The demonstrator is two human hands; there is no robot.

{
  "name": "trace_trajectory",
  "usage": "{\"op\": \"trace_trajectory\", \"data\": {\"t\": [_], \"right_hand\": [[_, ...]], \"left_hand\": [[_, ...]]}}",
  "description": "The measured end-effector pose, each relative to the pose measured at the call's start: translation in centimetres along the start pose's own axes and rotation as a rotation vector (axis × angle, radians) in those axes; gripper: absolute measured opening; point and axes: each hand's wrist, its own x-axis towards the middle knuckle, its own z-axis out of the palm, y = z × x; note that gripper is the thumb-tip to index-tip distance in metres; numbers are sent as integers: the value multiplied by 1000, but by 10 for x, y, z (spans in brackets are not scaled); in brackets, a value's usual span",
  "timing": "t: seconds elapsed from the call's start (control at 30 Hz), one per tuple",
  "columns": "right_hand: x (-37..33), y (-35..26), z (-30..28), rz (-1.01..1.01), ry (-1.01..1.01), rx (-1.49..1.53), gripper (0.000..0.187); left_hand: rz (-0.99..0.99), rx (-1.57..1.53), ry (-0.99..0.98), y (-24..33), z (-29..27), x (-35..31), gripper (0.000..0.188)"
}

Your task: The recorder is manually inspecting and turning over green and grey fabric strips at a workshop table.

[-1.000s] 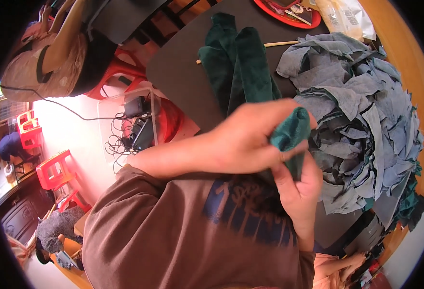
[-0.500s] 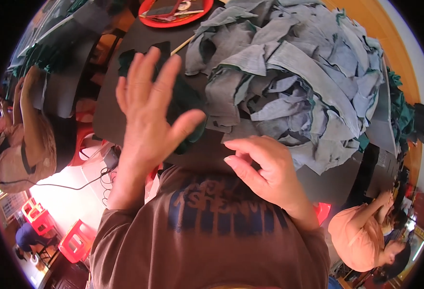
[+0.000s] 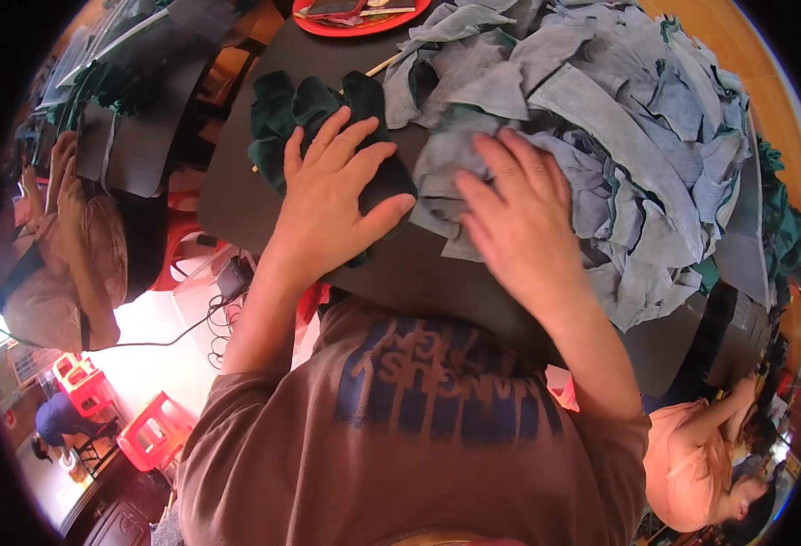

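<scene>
My left hand [image 3: 328, 196] lies palm down, fingers spread, on a dark green cloth piece shaped like a glove [image 3: 273, 114]. Rounded finger-like ends show beyond my fingertips; the rest is partly hidden. To its right my right hand [image 3: 532, 223] is over the near left side of a large heap of grey cloth pieces [image 3: 601, 100]. Its fingers are apart and slightly blurred, over a blurred grey piece [image 3: 446, 168]. Whether they press on it I cannot tell. Green edging shows on several pieces in the heap.
Both hands are over a dark table [image 3: 237, 196]. A red plate [image 3: 364, 27] with small items stands at the far edge, and a thin stick [image 3: 382, 65] pokes out beside the heap. People sit at both sides; red stools [image 3: 155, 432] and a black cable [image 3: 177, 338] are lower left.
My left hand has come down onto the green piece, which now sits more spread out. My right hand has moved forward from near my chest to the grey heap, its fingers opening.
</scene>
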Motion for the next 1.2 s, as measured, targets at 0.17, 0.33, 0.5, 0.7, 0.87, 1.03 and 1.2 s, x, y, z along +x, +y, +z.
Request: {"op": "trace_trajectory", "data": {"t": [0.17, 0.33, 0.5, 0.7, 0.87, 1.03, 1.2], "right_hand": [[-6, 14, -6, 53, 10, 10, 30], [-4, 18, -4, 88, 16, -2, 26], [-4, 23, -1, 109, 35, -18, 27], [-12, 6, -10, 31, 34, 26, 34], [-32, -13, -28, -87, -2, 254, 31], [-50, -14, -32, -61, 74, 374, 27], [-65, -9, -46, 175, 209, 651, 21]], "left_hand": [[11, -31, 5, -4, -2, -1, 49], [15, -30, -26, -8, -6, 0, 48], [13, -37, -31, -6, -15, 0, 47], [103, 45, 48, 9, -26, 24, 39], [187, 223, 84, 14, -12, 60, 37], [128, 362, -23, 3, -3, 81, 41], [151, -498, 43, 40, -42, 62, 30]]}}
